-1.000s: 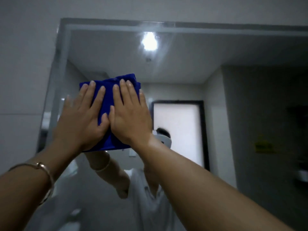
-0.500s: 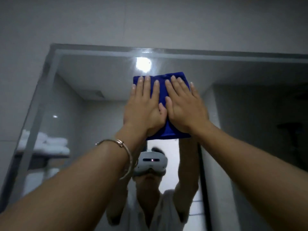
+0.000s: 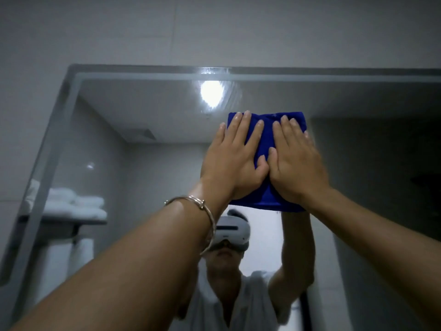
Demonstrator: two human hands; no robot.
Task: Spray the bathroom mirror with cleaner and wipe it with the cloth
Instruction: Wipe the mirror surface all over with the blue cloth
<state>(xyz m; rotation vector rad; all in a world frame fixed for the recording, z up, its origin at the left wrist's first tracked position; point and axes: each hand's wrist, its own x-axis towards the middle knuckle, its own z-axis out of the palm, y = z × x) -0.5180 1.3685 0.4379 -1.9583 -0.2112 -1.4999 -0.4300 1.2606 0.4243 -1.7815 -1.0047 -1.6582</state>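
Observation:
A folded blue cloth [image 3: 267, 130] is pressed flat against the bathroom mirror [image 3: 148, 111], high up, just below and right of the reflected ceiling light. My left hand [image 3: 235, 158] and my right hand [image 3: 297, 163] lie side by side on the cloth, palms flat, fingers pointing up, thumbs touching. A thin bracelet [image 3: 202, 211] circles my left wrist. No spray bottle is in view.
The mirror's frosted border [image 3: 59, 130] runs up the left side and along the top, with grey tiled wall [image 3: 214, 27] above. Reflected in the glass are stacked white towels [image 3: 78, 206] on a shelf at left and a person wearing a headset.
Both hands have slid the cloth to the right across the upper mirror, from near the left edge to right of the reflected light.

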